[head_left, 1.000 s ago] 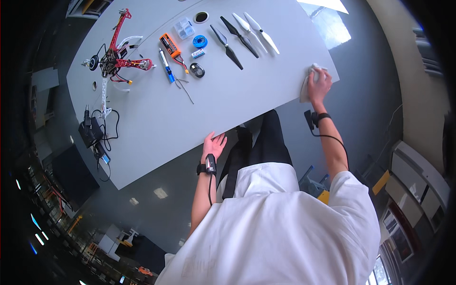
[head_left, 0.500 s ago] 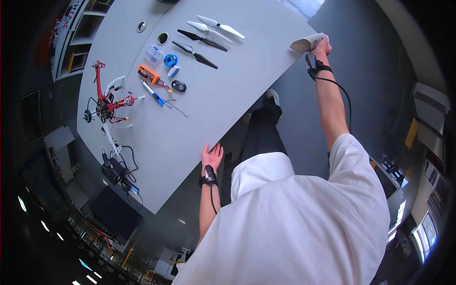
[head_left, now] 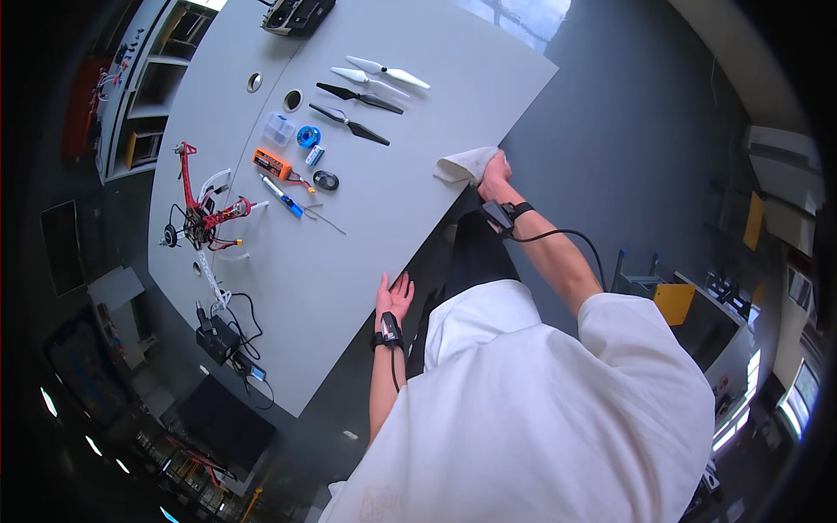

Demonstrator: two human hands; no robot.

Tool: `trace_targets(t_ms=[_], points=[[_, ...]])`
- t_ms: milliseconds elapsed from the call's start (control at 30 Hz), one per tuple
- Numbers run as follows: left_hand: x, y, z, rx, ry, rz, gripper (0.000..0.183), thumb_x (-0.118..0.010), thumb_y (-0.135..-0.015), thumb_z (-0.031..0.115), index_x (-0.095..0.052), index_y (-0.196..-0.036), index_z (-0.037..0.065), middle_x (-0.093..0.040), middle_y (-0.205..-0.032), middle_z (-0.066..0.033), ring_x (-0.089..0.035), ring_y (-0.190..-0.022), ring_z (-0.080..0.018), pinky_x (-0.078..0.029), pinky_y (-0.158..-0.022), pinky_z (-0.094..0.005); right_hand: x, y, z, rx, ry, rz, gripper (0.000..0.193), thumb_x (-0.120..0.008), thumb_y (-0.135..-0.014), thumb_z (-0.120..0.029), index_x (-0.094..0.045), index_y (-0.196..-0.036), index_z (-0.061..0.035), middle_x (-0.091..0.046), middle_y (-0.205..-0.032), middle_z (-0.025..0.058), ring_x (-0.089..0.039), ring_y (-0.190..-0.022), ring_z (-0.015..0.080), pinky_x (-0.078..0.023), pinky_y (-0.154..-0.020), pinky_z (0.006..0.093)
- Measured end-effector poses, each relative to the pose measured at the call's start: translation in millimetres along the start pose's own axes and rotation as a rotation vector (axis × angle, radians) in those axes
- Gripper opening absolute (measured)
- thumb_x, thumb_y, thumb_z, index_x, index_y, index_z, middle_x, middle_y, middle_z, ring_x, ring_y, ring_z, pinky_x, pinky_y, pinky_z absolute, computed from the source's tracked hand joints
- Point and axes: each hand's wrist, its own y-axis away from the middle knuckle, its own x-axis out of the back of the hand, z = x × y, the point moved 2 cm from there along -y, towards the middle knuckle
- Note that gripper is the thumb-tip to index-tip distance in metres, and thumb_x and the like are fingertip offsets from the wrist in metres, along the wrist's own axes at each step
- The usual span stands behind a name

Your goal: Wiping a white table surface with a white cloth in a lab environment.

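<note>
A pale cloth (head_left: 465, 166) is gripped in my right hand (head_left: 495, 174) at the near right edge of the grey table (head_left: 357, 192). Its free part drapes over the tabletop, and the fingers close around the other end. By the same edge, lower down, my left hand (head_left: 395, 296) rests palm up with fingers extended and nothing in it. Two white propellers (head_left: 388, 72) and two dark ones (head_left: 359, 98) lie beyond the cloth. Each wrist wears a strapped black device with a cable.
On the table's left stands a red and white drone frame (head_left: 205, 218). Beside it lie an orange battery (head_left: 272, 164), blue soldering iron (head_left: 281, 196), blue spool (head_left: 308, 137) and clear box (head_left: 279, 129). A black power adapter (head_left: 218, 338) and a remote controller (head_left: 296, 16) sit near edges.
My right hand has drawn the cloth back along the table edge, from near the far right corner toward my body. The left hand stays open by the edge. The view has shifted slightly.
</note>
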Motion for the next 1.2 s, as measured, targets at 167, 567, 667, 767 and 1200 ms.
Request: trace_targets(t_ms=[167,567,667,767,1200], points=[[6.0,1.3,-1.8,-0.038,0.014,-0.029,0.042,-0.059,-0.087,0.037,-0.050,-0.111,0.004,-0.057,-0.110,-0.0084,-0.053,-0.109,-0.0199,-0.044,-0.089,-0.0380,8.2,28.4,53.6,-0.133,0.120,-0.084,0.061,-0.042,-0.087,-0.050,-0.048,-0.124,-0.0019,-0.053,-0.121,0.0179,-0.052,-0.111,0.0306,-0.042,-0.089,0.0382],[1.1,-5.0,-10.0,-0.080,0.066,-0.044,0.044,-0.058,-0.088,0.038,-0.048,-0.113,0.004,-0.055,-0.115,-0.0090,-0.052,-0.111,-0.0195,-0.044,-0.088,-0.0379,21.7,14.2,-83.1,-0.091,0.226,-0.802,0.041,-0.066,-0.081,-0.037,-0.050,-0.104,-0.0072,-0.056,-0.089,0.0063,-0.058,-0.081,0.0205,-0.049,-0.067,0.0410],[0.2,-2.4,-11.0,-0.084,0.086,-0.058,0.043,-0.056,-0.089,0.037,-0.046,-0.115,0.004,-0.054,-0.117,-0.0094,-0.051,-0.113,-0.0199,-0.044,-0.089,-0.0386,9.0,-21.3,-133.3,0.017,0.163,-0.754,0.039,-0.073,-0.076,-0.020,-0.050,-0.104,-0.0061,-0.059,-0.092,0.0076,-0.062,-0.078,0.0213,-0.052,-0.063,0.0386],[-0.2,-0.7,-12.3,-0.081,0.099,-0.015,0.042,-0.056,-0.090,0.036,-0.046,-0.115,0.004,-0.053,-0.119,-0.0097,-0.050,-0.114,-0.0202,-0.043,-0.090,-0.0391,-4.2,-34.3,-163.2,0.126,0.162,-0.537,0.043,-0.076,-0.073,-0.017,-0.050,-0.105,-0.0044,-0.060,-0.096,0.0110,-0.063,-0.082,0.0246,-0.054,-0.069,0.0412],[44.9,10.8,4.1,-0.118,0.156,0.108,0.028,-0.049,-0.089,0.019,-0.049,-0.112,0.002,-0.054,-0.117,-0.0103,-0.052,-0.112,-0.0222,-0.045,-0.090,-0.0405,-1.1,-0.5,-92.1,0.136,0.397,-0.222,0.054,-0.073,-0.073,-0.046,-0.050,-0.111,-0.0157,-0.057,-0.097,0.0051,-0.058,-0.076,0.0177,-0.048,-0.058,0.0339]])
